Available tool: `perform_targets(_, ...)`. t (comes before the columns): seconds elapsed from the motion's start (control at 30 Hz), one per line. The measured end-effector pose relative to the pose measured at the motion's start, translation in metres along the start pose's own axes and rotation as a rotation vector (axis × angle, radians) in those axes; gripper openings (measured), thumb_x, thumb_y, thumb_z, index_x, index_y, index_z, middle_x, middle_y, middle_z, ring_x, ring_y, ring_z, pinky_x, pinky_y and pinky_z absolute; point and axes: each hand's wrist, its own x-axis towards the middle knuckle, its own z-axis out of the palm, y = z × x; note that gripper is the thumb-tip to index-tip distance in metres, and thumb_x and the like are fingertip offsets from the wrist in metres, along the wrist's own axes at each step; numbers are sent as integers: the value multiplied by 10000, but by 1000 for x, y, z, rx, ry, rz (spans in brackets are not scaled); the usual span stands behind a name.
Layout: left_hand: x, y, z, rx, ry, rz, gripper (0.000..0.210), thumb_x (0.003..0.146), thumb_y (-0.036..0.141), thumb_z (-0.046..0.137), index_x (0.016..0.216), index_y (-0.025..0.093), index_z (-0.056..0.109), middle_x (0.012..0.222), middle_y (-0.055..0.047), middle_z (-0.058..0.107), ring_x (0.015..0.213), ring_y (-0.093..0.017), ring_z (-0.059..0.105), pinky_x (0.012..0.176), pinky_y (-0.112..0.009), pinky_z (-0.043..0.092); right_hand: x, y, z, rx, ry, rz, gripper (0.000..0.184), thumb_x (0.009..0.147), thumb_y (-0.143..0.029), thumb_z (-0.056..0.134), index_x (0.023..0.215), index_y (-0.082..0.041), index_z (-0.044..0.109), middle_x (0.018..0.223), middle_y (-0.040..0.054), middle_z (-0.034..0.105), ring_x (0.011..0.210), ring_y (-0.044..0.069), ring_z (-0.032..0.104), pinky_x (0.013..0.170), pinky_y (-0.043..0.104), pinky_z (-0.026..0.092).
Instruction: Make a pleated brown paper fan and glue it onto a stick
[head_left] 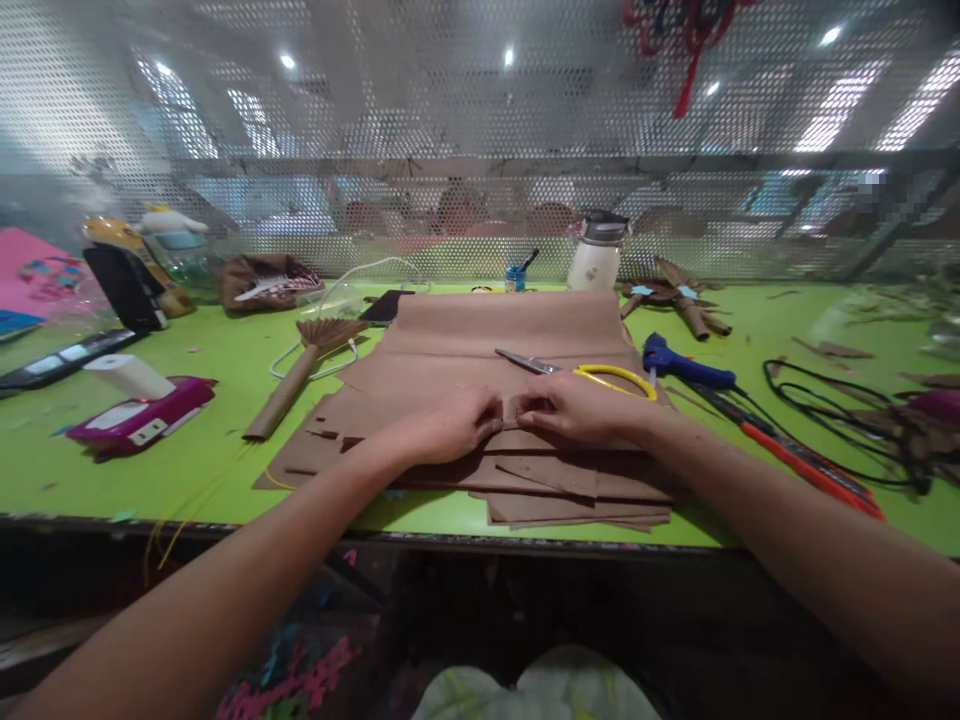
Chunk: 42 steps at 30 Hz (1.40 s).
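Observation:
My left hand [466, 418] and my right hand [566, 408] meet over a stack of brown paper [517, 320]. Between their pinched fingertips is a small strip of brown paper [511, 411], one end in each hand. Both hands are closed on it. Scissors with yellow handles [615, 378] lie on the stack just beyond my right hand, blades pointing left; my right hand covers part of them. Nearer the table edge, cut brown sheets [577, 508] stick out from under the pile. To the left lies a pleated brown paper fan shape with a rolled stem [289, 390].
On the right are a blue glue gun [686, 365], a red-and-black tool [806, 465] and a coiled black cable [832, 420]. A purple power strip [142, 415] with a white plug sits left. A white jug [596, 255] stands behind, before a perforated metal screen [450, 130].

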Motion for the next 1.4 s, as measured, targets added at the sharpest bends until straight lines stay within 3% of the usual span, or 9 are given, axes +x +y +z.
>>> perform_targets(0.33,2,4,6,59,54,-45,259,826,379,408,800,164,551,780,-53,587,686,-150,508,617,-262,384,9,-7,9,-8,-6,-2,162,817,-221,467,785,-142,605,809,57,614,699,128,501,628,233,356)
perform_targets(0.57,-3,3,12,206,183,3,267,845,364,390,749,155,526,746,-48,550,665,-147,459,598,-262,350,6,-3,10,-46,46,-28,141,809,-216,482,755,-137,585,775,52,567,713,131,477,670,245,363)
perform_targets(1.03,-7,4,11,393,197,8,295,854,367,383,758,138,544,758,-72,534,727,-191,464,666,-309,353,-6,20,4,-119,48,-83,192,822,-243,447,678,-151,534,747,55,553,674,132,465,641,244,348)
perform_targets(1.4,-10,1,6,344,159,12,286,861,356,367,740,144,518,752,-64,513,723,-180,439,639,-292,341,-11,17,-10,-144,-31,-42,191,819,-260,441,715,-144,551,796,67,571,676,136,466,622,243,334)
